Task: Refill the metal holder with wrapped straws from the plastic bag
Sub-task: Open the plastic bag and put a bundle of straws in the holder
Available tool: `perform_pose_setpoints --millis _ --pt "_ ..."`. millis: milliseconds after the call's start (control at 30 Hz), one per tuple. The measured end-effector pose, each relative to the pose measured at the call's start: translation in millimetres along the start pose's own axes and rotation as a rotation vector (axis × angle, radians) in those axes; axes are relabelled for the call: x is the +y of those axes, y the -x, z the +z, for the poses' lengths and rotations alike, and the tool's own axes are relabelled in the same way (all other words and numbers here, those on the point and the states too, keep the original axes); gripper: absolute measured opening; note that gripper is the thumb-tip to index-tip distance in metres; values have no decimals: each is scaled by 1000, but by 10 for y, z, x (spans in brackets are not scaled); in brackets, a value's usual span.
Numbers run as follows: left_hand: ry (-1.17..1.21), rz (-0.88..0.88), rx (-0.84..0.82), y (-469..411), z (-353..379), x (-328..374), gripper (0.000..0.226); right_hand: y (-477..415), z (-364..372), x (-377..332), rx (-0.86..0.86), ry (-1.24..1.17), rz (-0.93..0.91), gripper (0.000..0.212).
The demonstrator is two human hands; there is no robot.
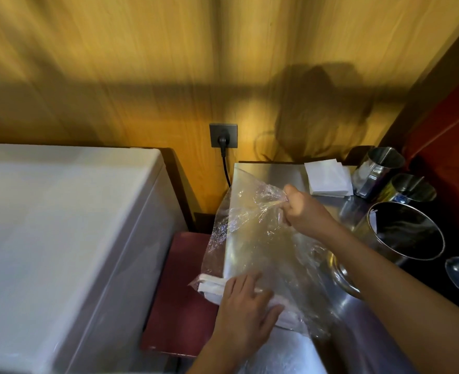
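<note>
The right hand [301, 211] pinched the plastic bag [255, 238] shut-tight at its top to lift it, while the left hand [246, 306] lay open, pressing the wrapped straws [209, 286] underneath; the metal holder [405, 233] waited just right.

I count two hands: left hand [246, 306], right hand [302, 209]. One plastic bag [260, 238], one bundle of wrapped straws [212, 287] whose number I can't make out. Three metal holders: [377, 168], [409, 188], [404, 233]. One napkin stack [328, 178].
</note>
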State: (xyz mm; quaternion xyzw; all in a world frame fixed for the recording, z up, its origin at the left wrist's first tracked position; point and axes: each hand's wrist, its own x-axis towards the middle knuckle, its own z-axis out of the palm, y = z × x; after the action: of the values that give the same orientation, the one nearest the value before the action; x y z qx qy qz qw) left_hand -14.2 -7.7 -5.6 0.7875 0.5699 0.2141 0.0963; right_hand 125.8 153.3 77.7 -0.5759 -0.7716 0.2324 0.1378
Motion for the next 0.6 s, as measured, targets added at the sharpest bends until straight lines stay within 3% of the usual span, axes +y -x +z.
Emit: perform_pose_setpoints --millis 267,500,600 --pt "36 31 61 193 56 30 26 55 -227 -76 90 26 -77 13" --pt "-88 10 -46 179 58 -7 26 133 -283 -138 75 -1 -110 14" --pt "-25 73 93 34 -150 30 20 173 -350 -182 64 -5 -151 15"
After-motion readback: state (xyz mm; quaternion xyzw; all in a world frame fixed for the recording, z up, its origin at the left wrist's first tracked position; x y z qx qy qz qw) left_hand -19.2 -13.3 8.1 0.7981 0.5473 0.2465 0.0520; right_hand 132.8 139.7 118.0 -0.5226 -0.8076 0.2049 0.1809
